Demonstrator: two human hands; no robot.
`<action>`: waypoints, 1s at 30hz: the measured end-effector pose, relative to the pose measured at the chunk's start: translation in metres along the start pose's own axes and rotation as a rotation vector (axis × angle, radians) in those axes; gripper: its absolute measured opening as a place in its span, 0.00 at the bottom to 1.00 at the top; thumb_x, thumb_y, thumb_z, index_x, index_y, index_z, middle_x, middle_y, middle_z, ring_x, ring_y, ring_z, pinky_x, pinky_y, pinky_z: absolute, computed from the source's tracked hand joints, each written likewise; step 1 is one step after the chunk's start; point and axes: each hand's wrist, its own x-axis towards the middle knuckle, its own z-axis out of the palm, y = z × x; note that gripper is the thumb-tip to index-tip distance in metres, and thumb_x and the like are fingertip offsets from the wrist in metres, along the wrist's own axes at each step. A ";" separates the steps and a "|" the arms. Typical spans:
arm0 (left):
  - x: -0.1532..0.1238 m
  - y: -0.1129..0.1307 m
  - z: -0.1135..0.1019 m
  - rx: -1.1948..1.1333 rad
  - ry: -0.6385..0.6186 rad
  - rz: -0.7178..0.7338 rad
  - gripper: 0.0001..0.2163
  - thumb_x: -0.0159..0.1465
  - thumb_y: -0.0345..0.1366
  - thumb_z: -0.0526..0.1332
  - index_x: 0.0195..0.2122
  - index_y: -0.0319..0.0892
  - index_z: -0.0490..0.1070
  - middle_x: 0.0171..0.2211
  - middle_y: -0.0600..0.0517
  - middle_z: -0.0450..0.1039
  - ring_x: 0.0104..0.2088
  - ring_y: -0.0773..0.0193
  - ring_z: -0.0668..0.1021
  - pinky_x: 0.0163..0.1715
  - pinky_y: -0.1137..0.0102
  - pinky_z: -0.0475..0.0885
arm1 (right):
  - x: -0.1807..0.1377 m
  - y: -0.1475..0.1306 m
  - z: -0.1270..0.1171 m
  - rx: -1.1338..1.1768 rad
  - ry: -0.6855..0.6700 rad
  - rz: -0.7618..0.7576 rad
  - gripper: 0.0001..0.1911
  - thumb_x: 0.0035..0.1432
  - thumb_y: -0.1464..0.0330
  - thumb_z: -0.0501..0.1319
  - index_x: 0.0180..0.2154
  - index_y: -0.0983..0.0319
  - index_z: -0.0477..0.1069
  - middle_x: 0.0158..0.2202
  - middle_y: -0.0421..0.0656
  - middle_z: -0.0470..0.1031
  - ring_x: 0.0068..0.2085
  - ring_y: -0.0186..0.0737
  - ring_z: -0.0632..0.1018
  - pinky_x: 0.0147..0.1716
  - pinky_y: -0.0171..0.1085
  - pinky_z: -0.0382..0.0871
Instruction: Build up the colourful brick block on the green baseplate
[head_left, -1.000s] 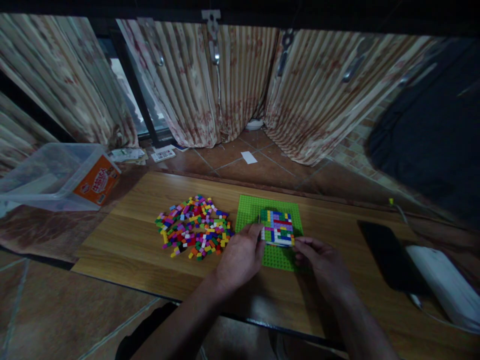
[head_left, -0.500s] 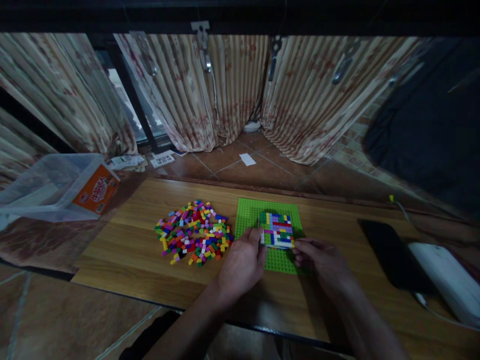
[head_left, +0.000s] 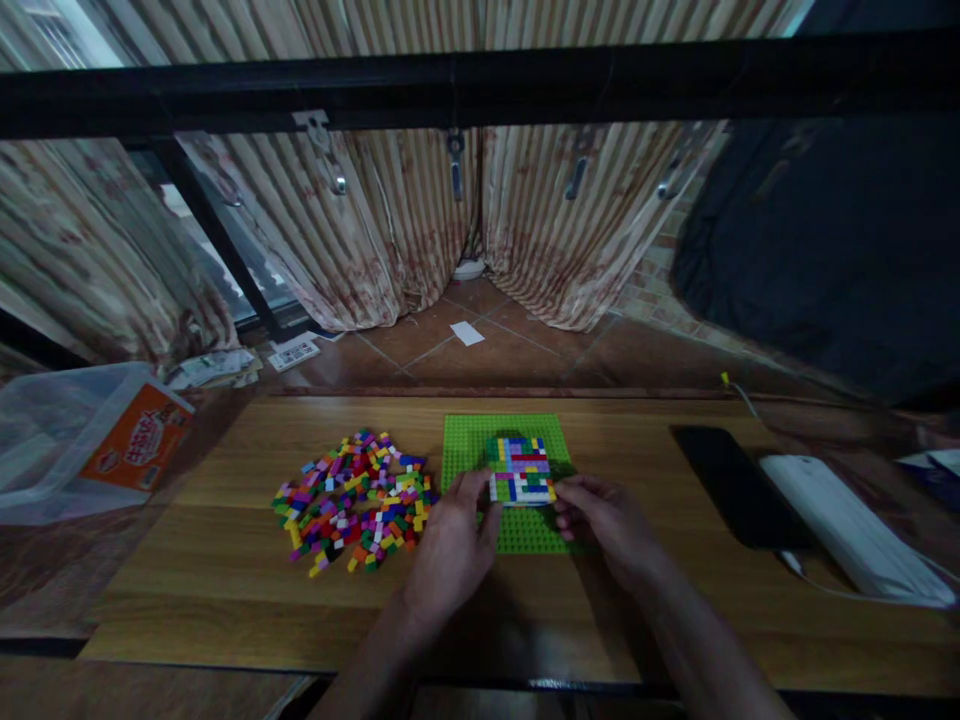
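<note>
A square block of toy building bricks (head_left: 521,468), many-coloured on top with white along its front, is over the green baseplate (head_left: 465,435). I cannot tell whether it rests on the plate or is held just above it. My left hand (head_left: 457,540) grips the block's left edge, its fingers bent and thumb at the front left corner. At the front right corner, my right hand (head_left: 604,515) pinches the block between thumb and curled fingers. Loose bricks (head_left: 360,500) of many colours lie in a heap left of the baseplate.
The wooden table (head_left: 217,560) carries a black phone (head_left: 739,485) and a white power bank (head_left: 847,525) with a cable at the right. Beyond its left end stands a clear plastic bin (head_left: 52,440) with an orange label. Curtains (head_left: 390,230) hang behind.
The head view has tilted and shifted, so everything sits further left and mostly lower. My left hand's thumb and forefinger have spread a little; both hands stay at the block.
</note>
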 end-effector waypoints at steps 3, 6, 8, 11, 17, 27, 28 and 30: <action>0.000 -0.003 0.000 -0.014 0.005 -0.002 0.15 0.64 0.30 0.55 0.52 0.44 0.65 0.45 0.47 0.73 0.44 0.60 0.77 0.46 0.64 0.73 | -0.002 -0.001 0.000 -0.003 -0.015 -0.011 0.17 0.42 0.57 0.71 0.27 0.63 0.71 0.21 0.37 0.72 0.20 0.29 0.72 0.19 0.30 0.68; 0.000 -0.004 0.001 -0.007 0.009 -0.021 0.17 0.63 0.31 0.55 0.54 0.44 0.63 0.46 0.47 0.73 0.44 0.60 0.77 0.47 0.63 0.73 | -0.004 -0.001 0.002 -0.049 -0.029 -0.029 0.20 0.42 0.54 0.70 0.29 0.63 0.72 0.21 0.36 0.71 0.20 0.30 0.72 0.18 0.30 0.67; -0.001 -0.004 0.002 0.014 0.006 -0.041 0.19 0.63 0.32 0.56 0.57 0.43 0.61 0.48 0.46 0.72 0.45 0.59 0.77 0.47 0.61 0.73 | -0.004 0.000 0.004 -0.088 -0.005 -0.049 0.22 0.41 0.53 0.70 0.30 0.63 0.72 0.20 0.36 0.71 0.20 0.30 0.72 0.17 0.30 0.66; -0.001 -0.003 0.004 0.045 -0.007 -0.066 0.22 0.63 0.32 0.56 0.59 0.42 0.60 0.51 0.44 0.71 0.47 0.57 0.76 0.48 0.60 0.73 | -0.003 0.001 0.006 -0.129 0.041 -0.071 0.22 0.41 0.52 0.69 0.31 0.63 0.72 0.20 0.36 0.70 0.19 0.31 0.71 0.16 0.30 0.65; -0.003 0.002 0.008 0.090 0.006 -0.057 0.24 0.62 0.33 0.57 0.60 0.43 0.59 0.50 0.43 0.71 0.49 0.55 0.75 0.48 0.59 0.73 | -0.007 0.000 0.009 -0.177 0.034 -0.068 0.20 0.46 0.53 0.66 0.34 0.62 0.72 0.22 0.36 0.70 0.20 0.32 0.72 0.16 0.31 0.65; -0.022 0.022 0.025 -0.076 -0.101 -0.038 0.30 0.59 0.36 0.58 0.63 0.36 0.55 0.51 0.36 0.69 0.46 0.48 0.76 0.46 0.54 0.75 | 0.001 0.000 -0.025 -0.735 0.214 -0.230 0.24 0.55 0.47 0.55 0.40 0.58 0.75 0.31 0.46 0.79 0.33 0.50 0.80 0.33 0.45 0.73; -0.026 0.026 0.030 -0.103 -0.137 -0.002 0.31 0.59 0.36 0.59 0.64 0.36 0.54 0.51 0.36 0.69 0.46 0.49 0.76 0.46 0.55 0.75 | 0.003 -0.002 -0.032 -0.828 0.278 -0.260 0.25 0.55 0.47 0.54 0.40 0.58 0.76 0.32 0.47 0.79 0.34 0.52 0.80 0.34 0.47 0.73; -0.032 0.035 0.036 -0.138 -0.235 0.081 0.31 0.59 0.35 0.57 0.64 0.34 0.54 0.51 0.36 0.71 0.46 0.50 0.77 0.47 0.57 0.75 | 0.006 -0.004 -0.044 -0.989 0.370 -0.305 0.28 0.55 0.46 0.51 0.39 0.59 0.76 0.31 0.50 0.79 0.32 0.56 0.80 0.31 0.50 0.72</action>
